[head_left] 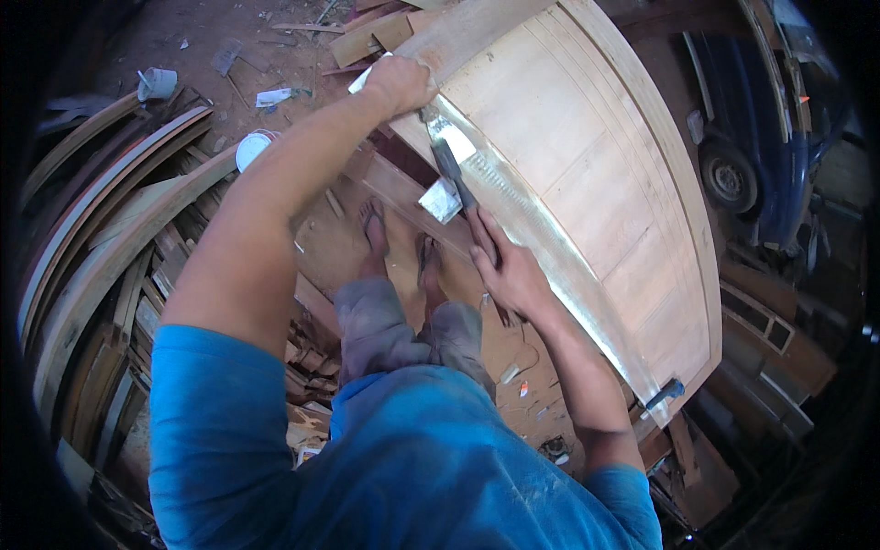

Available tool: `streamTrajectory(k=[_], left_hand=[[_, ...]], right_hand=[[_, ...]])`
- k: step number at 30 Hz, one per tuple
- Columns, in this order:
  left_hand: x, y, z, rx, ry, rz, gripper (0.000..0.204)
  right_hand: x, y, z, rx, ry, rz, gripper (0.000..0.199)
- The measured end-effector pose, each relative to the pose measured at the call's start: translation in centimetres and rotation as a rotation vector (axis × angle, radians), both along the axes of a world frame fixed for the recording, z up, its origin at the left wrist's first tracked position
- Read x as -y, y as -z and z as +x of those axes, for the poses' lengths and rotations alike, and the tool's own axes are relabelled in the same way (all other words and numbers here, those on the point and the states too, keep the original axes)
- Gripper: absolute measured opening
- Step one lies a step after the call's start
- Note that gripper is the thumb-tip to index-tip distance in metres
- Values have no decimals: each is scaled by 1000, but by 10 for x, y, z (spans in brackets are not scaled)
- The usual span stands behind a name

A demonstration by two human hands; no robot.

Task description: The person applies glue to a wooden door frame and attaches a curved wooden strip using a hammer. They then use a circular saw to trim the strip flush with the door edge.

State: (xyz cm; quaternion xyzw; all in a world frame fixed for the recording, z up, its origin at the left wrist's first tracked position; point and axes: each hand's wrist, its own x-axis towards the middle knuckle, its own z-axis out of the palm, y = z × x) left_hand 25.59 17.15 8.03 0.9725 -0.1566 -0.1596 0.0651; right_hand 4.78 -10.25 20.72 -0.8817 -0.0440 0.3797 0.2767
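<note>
A large pale wooden panel [587, 165], framed in wood with a curved-looking outer edge, lies in front of me to the right. Along its near edge runs a long shiny metal strip [559, 238]. At the panel's far left corner my left hand [400, 85] is closed in a fist; a white end pokes out beyond it, and what the fingers grip is hidden. My right hand [515, 275] is wrapped round the handle of a long dark-handled tool [449, 160] with a bright metal end, slanting toward the left hand. A grey square piece [441, 201] sits beside its shaft.
A blue-black clamp-like handle [665, 394] sits at the strip's near end. Curved boards [101, 238] and scrap wood are stacked at the left, near a white bucket [254, 149]. A dark blue vehicle [752, 137] stands at the right. My sandalled feet [374, 227] are on the dirt floor.
</note>
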Motion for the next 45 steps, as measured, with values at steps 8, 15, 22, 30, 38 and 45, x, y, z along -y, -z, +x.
streamTrajectory(k=[8,15,22,30,38,45], left_hand=[[4,5,-1,-24,22,29,47],[5,2,8,-19,-22,41,46],[14,-13,0,-70,3,90,49],[7,3,5,-35,61,107,50],[5,-1,8,-9,68,100,51],[1,3,9,-19,47,82,48]], right_hand=[[0,15,3,191,-9,90,64],[5,2,-4,105,-16,30,60],[-1,-2,-8,102,-9,16,62],[-9,1,-9,21,44,12,62],[-16,4,8,0,34,4,64],[-18,4,35,19,11,5,66]])
